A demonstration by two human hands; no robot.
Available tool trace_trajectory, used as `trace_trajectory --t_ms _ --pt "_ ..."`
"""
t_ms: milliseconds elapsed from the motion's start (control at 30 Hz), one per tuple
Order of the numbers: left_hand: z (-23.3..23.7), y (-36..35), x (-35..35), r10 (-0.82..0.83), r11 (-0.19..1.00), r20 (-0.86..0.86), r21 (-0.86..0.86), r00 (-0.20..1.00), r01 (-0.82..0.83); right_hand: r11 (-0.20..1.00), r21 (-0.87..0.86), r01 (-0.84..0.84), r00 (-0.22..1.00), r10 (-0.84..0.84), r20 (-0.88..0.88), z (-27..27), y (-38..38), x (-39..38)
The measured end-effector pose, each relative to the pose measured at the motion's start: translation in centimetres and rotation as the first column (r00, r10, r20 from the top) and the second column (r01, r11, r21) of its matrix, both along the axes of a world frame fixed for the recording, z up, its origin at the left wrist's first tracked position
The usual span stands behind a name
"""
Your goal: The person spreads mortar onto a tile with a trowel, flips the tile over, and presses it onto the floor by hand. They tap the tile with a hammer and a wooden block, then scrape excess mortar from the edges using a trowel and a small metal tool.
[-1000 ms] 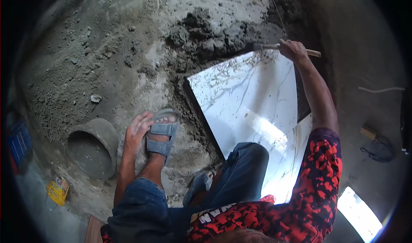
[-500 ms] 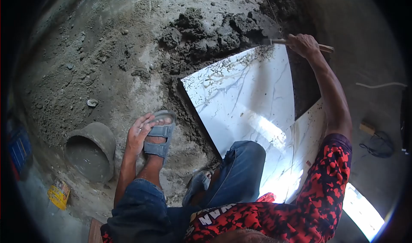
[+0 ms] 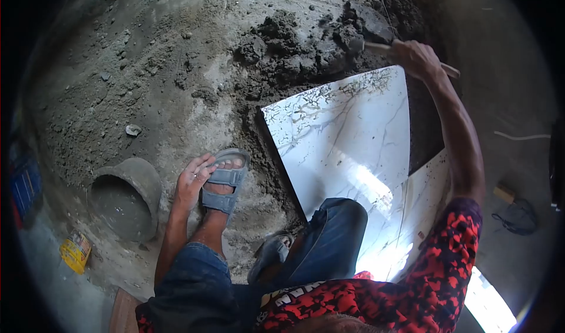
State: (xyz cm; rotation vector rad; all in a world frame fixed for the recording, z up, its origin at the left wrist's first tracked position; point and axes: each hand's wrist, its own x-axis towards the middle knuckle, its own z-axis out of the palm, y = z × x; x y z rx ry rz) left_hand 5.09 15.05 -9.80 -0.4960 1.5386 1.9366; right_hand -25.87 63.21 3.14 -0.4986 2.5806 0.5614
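My right hand (image 3: 416,59) is closed round the wooden handle of a hammer (image 3: 379,46). Its small greyish head is over the dark mortar (image 3: 294,50), just beyond the far edge of a white marble-patterned tile (image 3: 347,127). Wet brown smears run along that edge of the tile. My left hand (image 3: 194,179) rests against the toes and side of my grey sandal (image 3: 222,183), fingers extended and holding nothing.
A bucket of grey slurry (image 3: 123,206) lies tilted at left, near a yellow packet (image 3: 75,252). Another marble-patterned tile (image 3: 428,183) adjoins at right. A wooden block (image 3: 504,193) and coiled cable (image 3: 518,215) lie farther right. A string (image 3: 385,9) crosses the mortar.
My right hand has lifted the hammer head away from the tile's far edge, up and slightly left over the mortar. My left hand stays at the sandal; the view has shifted slightly.
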Motion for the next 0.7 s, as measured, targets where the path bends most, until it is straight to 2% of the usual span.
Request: trace_trajectory --t_ms 33,133,200,233,267,367,467,533,600,667,700 --pt "0.0 0.0 0.1 -0.014 1.0 0.004 0.006 1.0 0.014 0.99 -0.116 -0.08 0.997 0.081 0.012 0.0 0.1 0.8" --pt "0.1 0.2 0.0 -0.006 1.0 -0.014 0.005 1.0 0.006 0.948 -0.282 -0.15 0.979 0.183 0.091 -0.3 -1.1 3.2" --pt "0.2 -0.1 -0.1 0.006 1.0 -0.005 0.007 1.0 -0.006 0.951 -0.264 -0.162 0.966 0.207 0.152 -2.5 -2.1 4.2" --pt "0.3 -0.2 0.1 0.007 1.0 -0.004 0.009 1.0 -0.007 0.979 -0.149 -0.138 0.965 0.167 0.2 -3.9 -3.0 4.4" --pt "0.3 -0.3 0.2 0.01 1.0 -0.007 0.007 1.0 -0.01 0.98 -0.119 -0.159 0.97 0.178 0.163 -7.4 -2.5 4.1" --pt "-0.3 -0.7 0.4 -0.002 1.0 -0.011 0.005 1.0 0.002 0.983 -0.076 -0.166 0.974 0.175 0.145 -7.3 -3.0 2.7" --pt "-0.6 0.0 1.0 0.023 1.0 0.0 0.009 1.0 -0.023 0.975 -0.173 -0.138 0.981 0.158 0.109 -5.3 -3.1 3.9" --pt "-0.2 0.6 0.3 0.011 0.998 -0.014 0.055 1.0 -0.011 0.972 -0.234 -0.015 0.993 0.043 0.113 -3.4 -3.8 4.8" --pt "0.3 0.8 -0.2 0.016 0.999 0.017 0.049 1.0 -0.017 0.956 -0.291 -0.045 0.99 0.081 0.113 -2.8 -5.0 6.0" --pt "0.5 1.0 -0.3 0.02 0.998 0.048 0.054 0.999 -0.023 0.908 -0.418 -0.002 0.974 0.095 0.203 -2.8 -7.7 7.1" --pt "0.2 1.0 -0.5 0.007 0.998 0.037 0.055 0.999 -0.009 0.831 -0.554 -0.053 0.967 0.181 0.178 -4.2 -8.7 7.7"
